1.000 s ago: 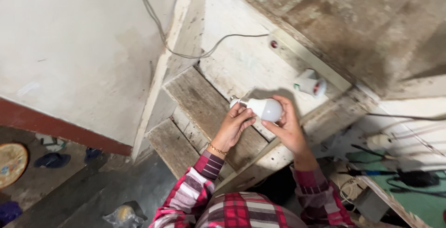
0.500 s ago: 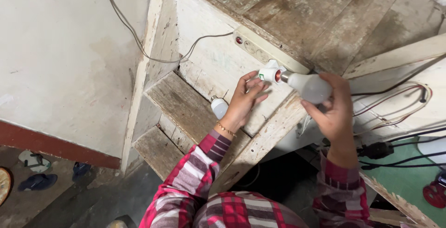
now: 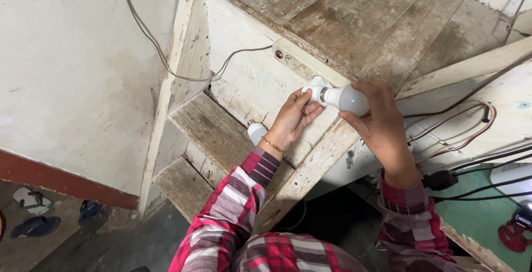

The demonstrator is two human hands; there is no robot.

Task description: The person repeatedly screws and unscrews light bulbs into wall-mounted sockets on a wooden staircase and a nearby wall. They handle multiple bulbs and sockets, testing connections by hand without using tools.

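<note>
A white light bulb (image 3: 350, 98) is held at a white lamp socket (image 3: 316, 90) mounted on the front face of a worn, whitewashed wooden stair structure (image 3: 354, 22). The bulb is grasped by the right hand (image 3: 377, 119), whose fingers are curled over the rounded globe end. The socket is gripped by the left hand (image 3: 293, 118), with the fingertips closed on its body. The bulb's long axis is seen lying nearly level and slightly tilted: the metal base points left and a little up into the socket, and the globe points right and a little down.

No packages or printed labels are visible. A pale rectangular switch plate (image 3: 293, 63) is fixed to the same wooden face, just up and left of the socket, and a small round red indicator (image 3: 279, 54) is set at its left end. A second white bulb-shaped object (image 3: 256, 132) is seen lying on the stair tread (image 3: 210, 133) just below the left wrist. A grey cable (image 3: 166, 61) runs down the pale wall to the switch plate. Red and black wires (image 3: 460, 133) are looped at the right, beside the right forearm.
</note>
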